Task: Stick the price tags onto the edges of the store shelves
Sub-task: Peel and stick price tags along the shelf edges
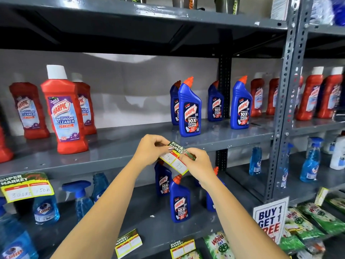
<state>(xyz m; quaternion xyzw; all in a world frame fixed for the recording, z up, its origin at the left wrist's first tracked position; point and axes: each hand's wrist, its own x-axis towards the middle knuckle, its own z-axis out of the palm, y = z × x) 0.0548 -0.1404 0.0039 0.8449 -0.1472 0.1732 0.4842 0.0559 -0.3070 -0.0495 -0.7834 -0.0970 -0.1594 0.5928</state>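
Both hands hold one yellow-edged price tag [174, 161] with a green "SUPER MARKET" header, tilted, just in front of the grey middle shelf's front edge [233, 144]. My left hand [151, 148] pinches its upper left corner. On the tag's upper right end, my right hand [198, 163] grips it along with a small clear strip, perhaps tape. Handwritten numbers show in the tag's white boxes. Another price tag [27, 186] hangs stuck on the same shelf edge at far left. Two more tags [128, 243] [183, 247] sit on the lower shelf's edge.
Red Harpic bathroom cleaner bottles [64, 113] and blue Harpic bottles [189, 109] stand on the middle shelf. Below are blue spray bottles [80, 199] and more Harpic bottles [179, 200]. A "BUY 1 GET 1 FREE" sign [269, 219] and green detergent packs [313, 223] lie lower right.
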